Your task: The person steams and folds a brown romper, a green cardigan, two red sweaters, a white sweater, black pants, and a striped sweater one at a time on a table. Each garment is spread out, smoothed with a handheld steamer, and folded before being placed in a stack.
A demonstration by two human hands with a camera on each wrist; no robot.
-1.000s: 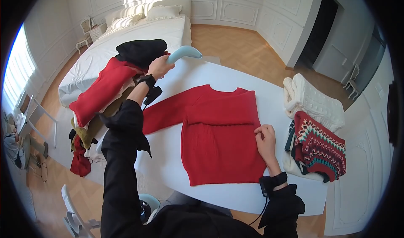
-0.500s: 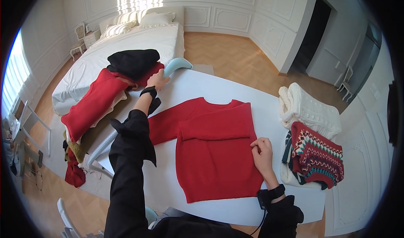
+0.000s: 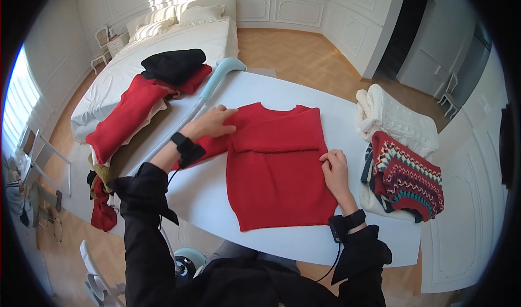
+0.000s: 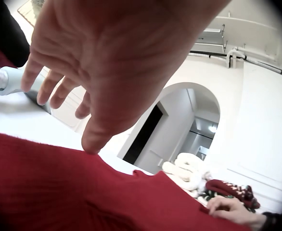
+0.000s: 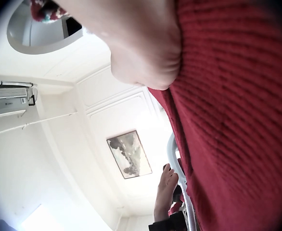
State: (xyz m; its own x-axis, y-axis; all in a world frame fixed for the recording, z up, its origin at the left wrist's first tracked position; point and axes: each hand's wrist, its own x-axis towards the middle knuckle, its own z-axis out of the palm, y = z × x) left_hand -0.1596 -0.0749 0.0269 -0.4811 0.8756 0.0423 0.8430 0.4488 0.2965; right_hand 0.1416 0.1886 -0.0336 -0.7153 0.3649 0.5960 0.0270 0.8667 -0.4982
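A red sweater lies front down the middle of the white table, one sleeve folded across its chest and the other stretched out to the left. My left hand is open over the outstretched sleeve near the shoulder, fingers spread and holding nothing; the left wrist view shows its palm and thumb close above the red knit. At the sweater's right edge, my right hand pinches the fabric with bent fingers. Beyond the left hand, a light-blue steamer handle with its grey hose lies on the table.
Red, black and olive clothes are heaped along the table's left side. At the right are a folded cream knit and a patterned sweater. The steamer base stands below the near edge. A bed is behind.
My left hand has let go of the steamer handle at the far left and come back toward me, over the sweater's sleeve. The right hand has stayed at the sweater's edge.
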